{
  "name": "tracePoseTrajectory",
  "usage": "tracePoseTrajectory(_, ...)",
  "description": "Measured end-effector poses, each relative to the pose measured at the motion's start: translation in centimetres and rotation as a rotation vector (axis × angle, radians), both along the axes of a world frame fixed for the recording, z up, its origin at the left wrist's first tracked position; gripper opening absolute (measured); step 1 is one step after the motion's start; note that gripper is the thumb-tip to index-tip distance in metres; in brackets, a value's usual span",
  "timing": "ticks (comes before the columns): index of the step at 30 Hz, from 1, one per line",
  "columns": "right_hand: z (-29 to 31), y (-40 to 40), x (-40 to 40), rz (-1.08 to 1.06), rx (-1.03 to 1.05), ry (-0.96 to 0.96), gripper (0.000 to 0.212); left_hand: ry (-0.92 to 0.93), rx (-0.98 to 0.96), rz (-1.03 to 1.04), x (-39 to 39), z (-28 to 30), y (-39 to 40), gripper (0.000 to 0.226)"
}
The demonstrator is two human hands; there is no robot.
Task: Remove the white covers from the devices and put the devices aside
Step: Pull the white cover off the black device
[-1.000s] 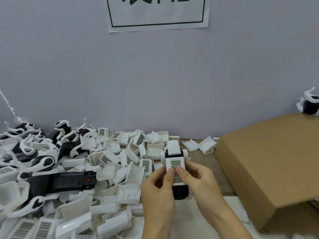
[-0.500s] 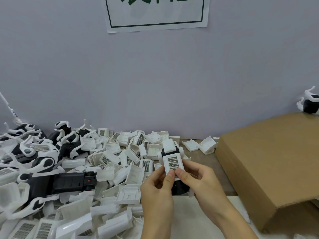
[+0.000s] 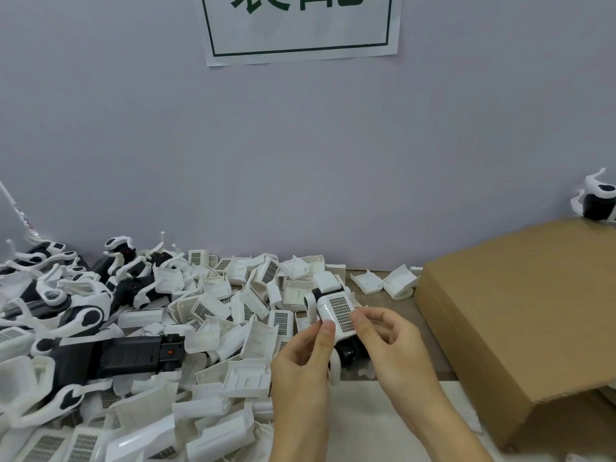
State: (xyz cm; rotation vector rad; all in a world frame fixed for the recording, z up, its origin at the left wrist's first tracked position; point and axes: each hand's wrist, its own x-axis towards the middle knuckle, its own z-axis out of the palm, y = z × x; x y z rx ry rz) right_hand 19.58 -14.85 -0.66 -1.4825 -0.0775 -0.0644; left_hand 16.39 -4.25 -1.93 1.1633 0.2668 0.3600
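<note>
Hands in view: two, left hand (image 3: 301,358) and right hand (image 3: 388,345). Held device (image 3: 335,315): one. Cardboard box (image 3: 520,321): one. Wall sign (image 3: 301,26): one. Loose white covers (image 3: 206,308): too many to count, several dozen heaped.

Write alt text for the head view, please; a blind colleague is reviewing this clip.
Two bare hands hold a small black device at table height, the left hand and right hand pinching its white vented cover. A heap of loose white covers and black-and-white devices lies to the left, a cardboard box to the right.
</note>
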Motion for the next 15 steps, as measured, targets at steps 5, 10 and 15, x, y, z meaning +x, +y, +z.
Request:
tracePoseTrajectory(5, -0.1, -0.4, -0.2, -0.029, -0.213, -0.104, 0.027, -0.055, -0.020, -0.045, 0.1, 0.0, 0.1, 0.032)
tracePoseTrajectory(10, -0.3, -0.4, -0.2, -0.034, -0.296, -0.121, 0.048, -0.073, -0.005, -0.050, 0.0, 0.3, 0.0, 0.032)
tracePoseTrajectory(15, -0.4, -1.3, 0.7, -0.151, -0.071, -0.018, 0.008, -0.104, 0.150, 0.188, 0.0, 0.1, -0.1, 0.028)
